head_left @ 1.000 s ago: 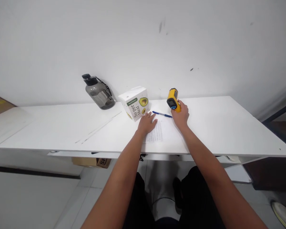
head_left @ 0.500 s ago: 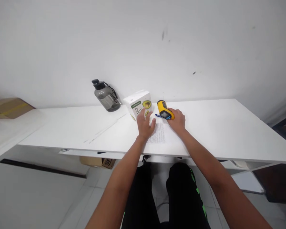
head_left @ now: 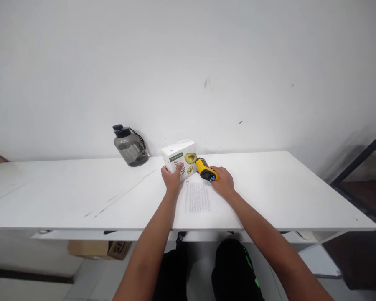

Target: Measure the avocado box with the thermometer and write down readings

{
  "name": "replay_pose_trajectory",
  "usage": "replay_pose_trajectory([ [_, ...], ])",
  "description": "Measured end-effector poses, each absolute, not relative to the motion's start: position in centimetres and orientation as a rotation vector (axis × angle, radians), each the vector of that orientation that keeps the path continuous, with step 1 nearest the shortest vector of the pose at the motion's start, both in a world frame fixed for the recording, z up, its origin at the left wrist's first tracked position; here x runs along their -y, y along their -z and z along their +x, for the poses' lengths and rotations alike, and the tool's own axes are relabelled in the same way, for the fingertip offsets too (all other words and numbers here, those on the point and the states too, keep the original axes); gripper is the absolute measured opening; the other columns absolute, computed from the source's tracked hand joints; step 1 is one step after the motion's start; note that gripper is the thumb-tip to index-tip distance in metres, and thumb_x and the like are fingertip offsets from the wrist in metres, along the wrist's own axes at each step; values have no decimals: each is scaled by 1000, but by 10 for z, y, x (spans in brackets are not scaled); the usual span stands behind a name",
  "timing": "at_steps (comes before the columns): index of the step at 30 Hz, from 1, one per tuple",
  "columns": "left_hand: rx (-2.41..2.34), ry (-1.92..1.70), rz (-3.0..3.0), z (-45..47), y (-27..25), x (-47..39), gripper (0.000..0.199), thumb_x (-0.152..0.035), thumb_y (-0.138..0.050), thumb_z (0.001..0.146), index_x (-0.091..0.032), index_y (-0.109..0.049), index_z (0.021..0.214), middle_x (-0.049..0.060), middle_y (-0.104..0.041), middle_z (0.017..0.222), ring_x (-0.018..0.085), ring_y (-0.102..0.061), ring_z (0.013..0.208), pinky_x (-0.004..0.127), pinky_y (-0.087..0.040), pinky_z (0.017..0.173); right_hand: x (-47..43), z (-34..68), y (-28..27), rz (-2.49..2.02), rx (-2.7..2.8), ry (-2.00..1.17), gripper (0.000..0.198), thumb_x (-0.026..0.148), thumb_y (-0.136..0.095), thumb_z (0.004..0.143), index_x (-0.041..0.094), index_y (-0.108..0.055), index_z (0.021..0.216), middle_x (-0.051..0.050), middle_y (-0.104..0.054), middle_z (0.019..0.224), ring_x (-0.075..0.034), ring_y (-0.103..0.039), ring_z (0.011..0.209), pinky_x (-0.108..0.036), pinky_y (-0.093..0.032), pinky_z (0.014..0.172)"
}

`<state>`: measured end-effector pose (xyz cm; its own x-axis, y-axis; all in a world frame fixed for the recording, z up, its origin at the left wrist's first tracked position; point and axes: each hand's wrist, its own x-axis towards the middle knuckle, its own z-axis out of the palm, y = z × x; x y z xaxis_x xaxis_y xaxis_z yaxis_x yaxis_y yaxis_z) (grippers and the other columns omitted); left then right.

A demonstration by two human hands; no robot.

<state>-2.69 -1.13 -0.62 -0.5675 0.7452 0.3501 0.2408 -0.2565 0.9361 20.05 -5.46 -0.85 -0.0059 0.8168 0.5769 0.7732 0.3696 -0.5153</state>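
Note:
My left hand (head_left: 172, 177) grips the lower left edge of a white box (head_left: 179, 151) with avocado pictures and a green label, its thumb on the printed front. The box stands on the desk, slightly turned. In my right hand (head_left: 224, 182) is a yellow and black infrared thermometer (head_left: 207, 169), its small screen and blue buttons facing me. Its front end is at the box's right side; whether they touch I cannot tell. A sheet of paper (head_left: 198, 197) covered with rows of writing lies in front of the box. A bit of the blue pen shows behind the thermometer.
A grey see-through water bottle (head_left: 130, 147) with a black lid stands left of the box by the wall. The white desk (head_left: 260, 196) runs along the wall. Below it is a cardboard box (head_left: 89, 249). Dark metal framing (head_left: 360, 156) is at the right.
My left hand has gone from in front of the box to a grip on its left edge. My right hand brought the thermometer left, close to the box. The view has tilted upward.

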Motion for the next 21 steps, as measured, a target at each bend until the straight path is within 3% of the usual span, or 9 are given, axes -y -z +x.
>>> replay_pose_trajectory([
  [6, -1492, -1933, 1176, -18, 3, 22, 66, -53, -84, 70, -22, -46, 114, 9, -65, 114, 24, -68, 103, 41, -58, 89, 55, 200, 8, -1358, 1782, -81, 39, 24, -63, 82, 26, -70, 120, -5, -73, 106, -25, -67, 98, -35, -54, 82],
  [21, -1424, -1865, 1297, -19, 6, 27, 65, -56, -81, 72, -21, -52, 118, 10, -68, 114, 25, -69, 101, 39, -60, 85, 60, 197, 5, -1296, 1759, -84, 34, 31, -65, 82, 26, -71, 115, -5, -74, 97, -25, -67, 92, -35, -54, 77],
])
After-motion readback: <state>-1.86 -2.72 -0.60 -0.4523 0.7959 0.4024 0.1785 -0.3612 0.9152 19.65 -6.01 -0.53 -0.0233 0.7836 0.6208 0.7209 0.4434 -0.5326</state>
